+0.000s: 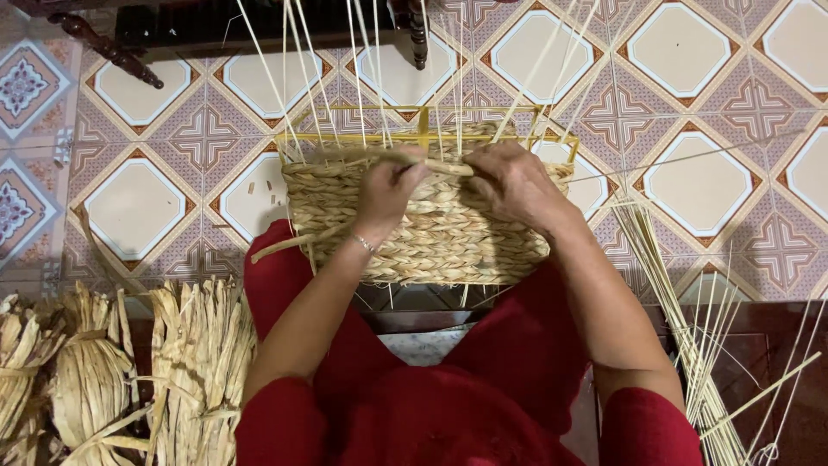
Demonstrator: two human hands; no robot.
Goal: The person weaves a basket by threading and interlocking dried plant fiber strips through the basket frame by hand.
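Note:
A half-woven straw basket [431, 233] on a yellow wire frame [423, 116] rests against my lap, with thin pale upright stakes [358, 78] rising from its rim. My left hand [388, 185] pinches a twisted straw strand [448, 166] at the top edge of the weave. My right hand [513, 181] lies on the rim just to the right, fingers closed over the same strand. A loose strand end [280, 246] sticks out at the basket's lower left.
Bundles of dried straw [112, 371] lie at the lower left. A sheaf of thin pale reeds [690, 328] fans across the floor at the right. Dark wooden furniture legs [112, 47] stand at the top on the patterned tile floor [690, 181].

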